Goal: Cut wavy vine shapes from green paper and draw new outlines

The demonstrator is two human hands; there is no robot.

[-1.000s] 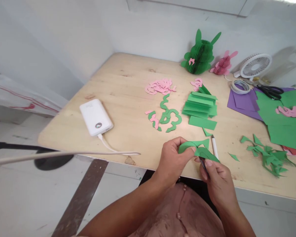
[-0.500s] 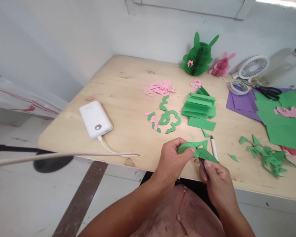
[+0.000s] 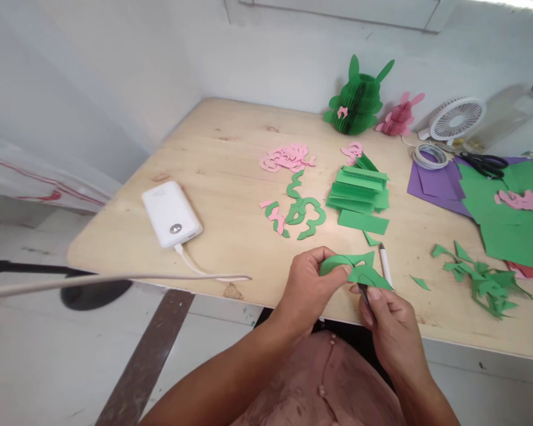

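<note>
At the near side of the wooden table [image 3: 231, 248], the left hand [image 3: 308, 287] pinches green paper [image 3: 372, 277], its thumb covering part. The right hand [image 3: 393, 322] grips a dark tool [image 3: 363, 293], too hidden to identify.

Left hand [image 3: 308, 287] and right hand [image 3: 394, 322] are pinching, lower centre.
Thumbs [image 3: 340, 273] are pressing over curled fingers [image 3: 318, 254]; forearms [image 3: 222, 373] are slanting in from the bottom edge.

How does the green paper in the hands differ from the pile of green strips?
The held green paper has curved edges; the green strips are straight-edged. The held green paper is pinched in the left hand, while the green strips lie piled on the table. Both are green.
</note>
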